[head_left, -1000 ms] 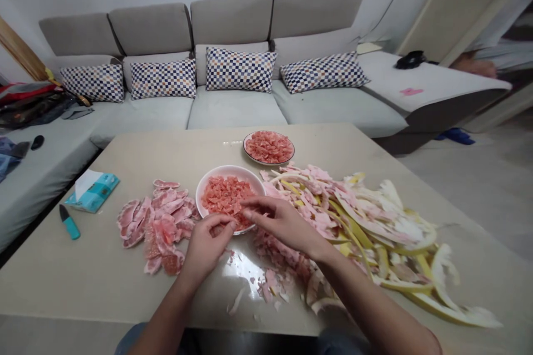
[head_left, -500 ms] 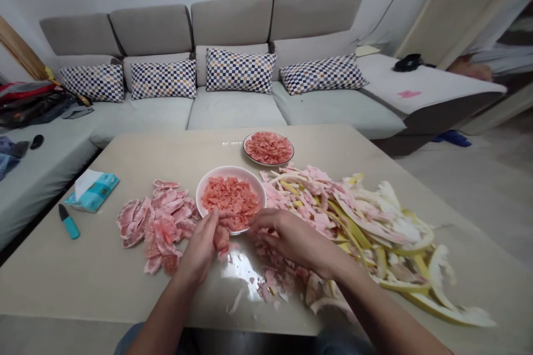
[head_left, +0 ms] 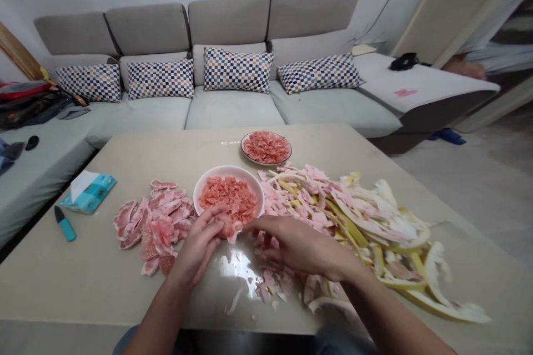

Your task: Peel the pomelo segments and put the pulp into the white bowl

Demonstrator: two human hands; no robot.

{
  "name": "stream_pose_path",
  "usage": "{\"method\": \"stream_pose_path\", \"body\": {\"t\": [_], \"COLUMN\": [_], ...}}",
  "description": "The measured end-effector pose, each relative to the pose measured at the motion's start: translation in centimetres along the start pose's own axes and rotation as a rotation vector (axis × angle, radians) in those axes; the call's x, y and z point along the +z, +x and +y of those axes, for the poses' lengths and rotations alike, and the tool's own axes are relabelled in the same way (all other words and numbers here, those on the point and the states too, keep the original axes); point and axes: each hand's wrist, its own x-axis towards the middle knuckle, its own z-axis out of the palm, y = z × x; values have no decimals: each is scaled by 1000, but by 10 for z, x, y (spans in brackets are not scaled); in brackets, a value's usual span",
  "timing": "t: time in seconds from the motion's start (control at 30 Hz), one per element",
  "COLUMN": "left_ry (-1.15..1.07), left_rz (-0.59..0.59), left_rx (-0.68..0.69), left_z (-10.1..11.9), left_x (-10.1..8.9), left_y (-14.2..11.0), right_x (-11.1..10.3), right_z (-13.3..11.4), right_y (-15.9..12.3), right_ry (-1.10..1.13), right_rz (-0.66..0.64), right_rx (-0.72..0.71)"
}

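My left hand (head_left: pixel 202 244) is closed on a piece of pomelo flesh (head_left: pixel 229 227), held at the near rim of a white bowl (head_left: pixel 199 191). Loose pink pomelo pulp (head_left: pixel 229 194) fills much of that bowl. Close beside the held piece, my right hand (head_left: pixel 287 241) is palm down with its fingers curled in; anything in its fingertips is hidden. Left of the bowl lies a pile of pomelo segments and pink membranes (head_left: pixel 162 222). On the right, a large heap of yellow and white pomelo peel (head_left: pixel 353 222) is mixed with pink scraps.
Behind the bowl stands a dark-rimmed plate (head_left: pixel 266 148) of pulp. A tissue pack (head_left: pixel 91 194) and a knife with a turquoise handle (head_left: pixel 65 226) lie at the table's left. Peel scraps (head_left: pixel 266 285) dot the near table. A sofa (head_left: pixel 233 108) with checked cushions stands beyond.
My left hand has turned up, bringing the pomelo piece into view at the bowl's near rim. My right hand has drawn back from over the bowl to its near right side.
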Motion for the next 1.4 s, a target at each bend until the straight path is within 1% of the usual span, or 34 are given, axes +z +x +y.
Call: {"method": "stream_pose_path", "body": {"t": [0.07, 0.13, 0.17, 0.23, 0.3, 0.33, 0.4, 0.5, 0.57, 0.63, 0.67, 0.7, 0.77, 0.8, 0.83, 0.9, 0.93, 0.97, 1.03, 1.1, 1.2, 1.23, 1.3, 1.4], "left_ry": [36, 80, 101, 136, 162, 172, 177, 119, 46, -30, -62, -88, -107, -95, -70, 1, 34, 60, 85, 74, 0, -32, -90, -143], "left_rz": [10, 13, 16, 25, 31, 35, 50, 89, 119, 157, 175, 187, 187, 178, 166, 144, 139, 135, 137, 149, 156, 153, 152, 168], "left_rx": [-4, 9, 22, 52, 73, 82, 92, 59, 27, 7, 0, -6, -14, -17, -13, 20, 48, 78, 125, 130, 82, 65, 48, 60], "left_z": [1, 2, 2, 1, 0, -1, -1, -1, -1, -2, -3, -4, -5, -5, -5, -5, -4, -4, -3, -2, -3, -3, -4, -4], "left_x": [0, 1, 2, 2, 2, 2, 1, 1, 0, -2, -3, -4, -6, -7, -7, -6, -5, -5, -3, -3, -4, -5, -7, -10], "left_y": [-1, -2, -2, -1, 0, 0, 1, 3, 4, 6, 7, 8, 8, 8, 7, 6, 6, 5, 5, 6, 7, 8, 9, 12], "right_x": [-1, -1, 0, 3, 7, 8, 9, 3, -3, -6, -5, -3, 3, 7, 11, 17, 19, 20, 19, 13, 3, 0, -2, 7], "right_z": [0, -1, -1, -2, -4, -5, -7, -6, -3, 0, 0, 0, -3, -5, -8, -11, -11, -11, -9, -5, -4, -5, -9, -17], "right_y": [0, 2, 3, 6, 10, 11, 13, 8, 3, -2, -2, -1, 4, 7, 11, 17, 19, 20, 19, 15, 6, 4, 1, 3], "right_ry": [-29, -2, 30, 102, 158, 177, 187, 120, 64, 10, -16, -35, -29, -5, 25, 82, 97, 93, 32, -56, -164, -203, -295, -369], "right_rz": [-3, 73, 143, 282, 341, 336, 309, 274, 190, 100, 87, 105, 216, 285, 348, 412, 409, 392, 328, 203, -21, -60, -76, -74], "right_rx": [45, 84, 62, -35, -113, -124, -101, -36, -37, -70, -69, -51, 10, 3, -34, -117, -126, -104, -23, 7, 46, 76, 124, 147]}}
